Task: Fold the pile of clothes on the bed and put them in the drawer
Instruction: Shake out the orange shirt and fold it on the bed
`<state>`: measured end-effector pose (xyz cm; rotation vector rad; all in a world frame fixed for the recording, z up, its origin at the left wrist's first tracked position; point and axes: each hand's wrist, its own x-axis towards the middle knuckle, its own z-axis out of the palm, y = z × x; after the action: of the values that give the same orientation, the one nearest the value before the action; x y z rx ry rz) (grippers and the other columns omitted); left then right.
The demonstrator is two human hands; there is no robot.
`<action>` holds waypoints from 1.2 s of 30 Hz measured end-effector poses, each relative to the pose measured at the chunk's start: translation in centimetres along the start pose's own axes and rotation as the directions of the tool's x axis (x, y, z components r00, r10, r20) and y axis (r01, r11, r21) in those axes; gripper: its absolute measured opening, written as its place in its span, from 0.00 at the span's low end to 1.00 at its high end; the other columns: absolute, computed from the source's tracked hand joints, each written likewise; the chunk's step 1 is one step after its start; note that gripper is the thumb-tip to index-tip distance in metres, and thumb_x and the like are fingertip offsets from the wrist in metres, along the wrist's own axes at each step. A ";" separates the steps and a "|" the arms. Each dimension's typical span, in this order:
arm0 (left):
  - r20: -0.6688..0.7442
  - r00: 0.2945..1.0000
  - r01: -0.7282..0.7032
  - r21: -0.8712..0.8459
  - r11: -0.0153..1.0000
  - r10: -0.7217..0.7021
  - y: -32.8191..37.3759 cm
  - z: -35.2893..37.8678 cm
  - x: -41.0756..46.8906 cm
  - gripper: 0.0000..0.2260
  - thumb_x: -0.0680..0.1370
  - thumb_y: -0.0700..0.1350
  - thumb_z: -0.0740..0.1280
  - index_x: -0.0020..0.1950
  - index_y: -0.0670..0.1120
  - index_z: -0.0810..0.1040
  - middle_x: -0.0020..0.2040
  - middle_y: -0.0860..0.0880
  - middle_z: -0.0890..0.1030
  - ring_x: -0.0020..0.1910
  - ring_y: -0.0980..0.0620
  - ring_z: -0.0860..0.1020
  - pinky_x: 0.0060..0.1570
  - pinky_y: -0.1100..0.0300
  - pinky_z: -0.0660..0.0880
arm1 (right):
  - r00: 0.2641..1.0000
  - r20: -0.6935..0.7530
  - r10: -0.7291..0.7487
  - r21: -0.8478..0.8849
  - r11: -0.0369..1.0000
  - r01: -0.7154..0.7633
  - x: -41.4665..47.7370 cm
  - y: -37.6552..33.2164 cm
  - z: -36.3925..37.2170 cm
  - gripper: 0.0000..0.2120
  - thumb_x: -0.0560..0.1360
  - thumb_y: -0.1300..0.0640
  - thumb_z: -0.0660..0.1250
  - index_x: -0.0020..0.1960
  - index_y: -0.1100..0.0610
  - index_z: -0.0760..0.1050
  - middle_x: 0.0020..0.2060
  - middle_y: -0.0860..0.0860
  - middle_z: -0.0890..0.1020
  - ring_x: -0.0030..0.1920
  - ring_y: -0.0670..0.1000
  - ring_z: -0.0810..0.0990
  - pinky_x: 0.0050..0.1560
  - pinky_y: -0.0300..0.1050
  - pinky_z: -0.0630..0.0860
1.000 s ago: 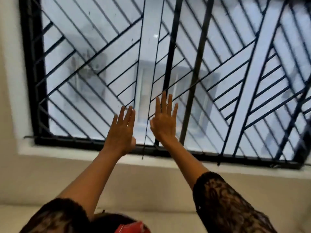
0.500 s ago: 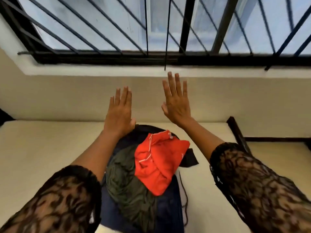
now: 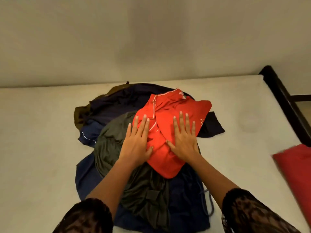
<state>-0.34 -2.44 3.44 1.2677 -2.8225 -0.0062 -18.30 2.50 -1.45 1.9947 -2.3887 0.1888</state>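
Observation:
A pile of clothes lies on the pale bed (image 3: 42, 148). On top is a crumpled red shirt (image 3: 170, 111) with white piping. Under it are an olive-grey garment (image 3: 114, 137) and dark navy garments (image 3: 117, 100). My left hand (image 3: 137, 140) hovers flat, fingers spread, over the left edge of the red shirt and the olive garment. My right hand (image 3: 183, 137) is flat with fingers apart over the red shirt. Neither hand grips cloth. No drawer is in view.
A beige wall (image 3: 151, 39) rises behind the bed. A dark wooden bed frame (image 3: 284, 98) runs along the right side. A red cloth item (image 3: 296, 167) lies at the right edge, blurred.
The view has swung down from the barred window to the bed. Both hands have come down from window height to just over the red shirt.

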 end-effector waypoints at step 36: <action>-0.333 0.933 -0.214 -0.819 0.533 -0.136 12.7 -41.7 8.8 0.32 0.70 0.27 0.55 0.71 0.48 0.67 0.64 0.45 0.76 0.60 0.50 0.74 0.52 0.69 0.67 | 0.950 -0.239 0.202 0.836 0.541 0.095 -1.0 2.9 -48.3 0.19 0.79 0.57 0.60 0.70 0.53 0.69 0.64 0.51 0.76 0.63 0.47 0.74 0.63 0.39 0.68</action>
<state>-13.78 0.10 45.75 0.8134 -2.0013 -0.9356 -23.85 9.21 46.14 1.8683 -2.3151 1.8441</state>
